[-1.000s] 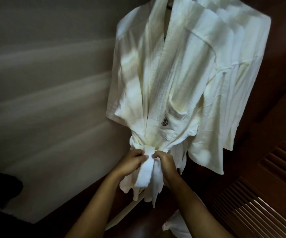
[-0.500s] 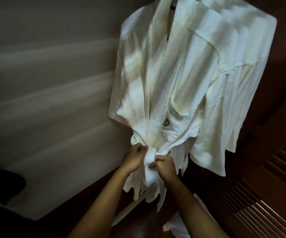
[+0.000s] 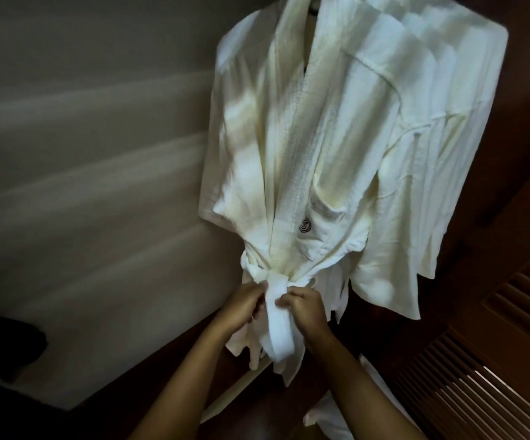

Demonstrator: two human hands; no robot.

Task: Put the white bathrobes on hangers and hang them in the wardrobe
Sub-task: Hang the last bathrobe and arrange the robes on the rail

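Bathrobe [image 3: 308, 138] belt [image 3: 278, 312] pinched between left hand [image 3: 244, 308] and right hand [image 3: 305, 308].

The top of the front bathrobe [image 3: 305, 147] and its hanger are cut off by the upper edge. A second bathrobe [image 3: 448, 154] hangs mostly hidden behind it. The fingertips of both hands are buried in the belt [image 3: 278, 315].

Open room lies from 7 to 10 o'clock, in front of the bare grey wall [image 3: 82, 185]. The hanging front bathrobe [image 3: 289, 138] fills the middle up to 12 o'clock, a second bathrobe [image 3: 448, 122] touching it at 1 to 2. The louvered wardrobe door [image 3: 495, 360] closes off 4 o'clock. Both hands crowd the belt [image 3: 278, 312] at centre.
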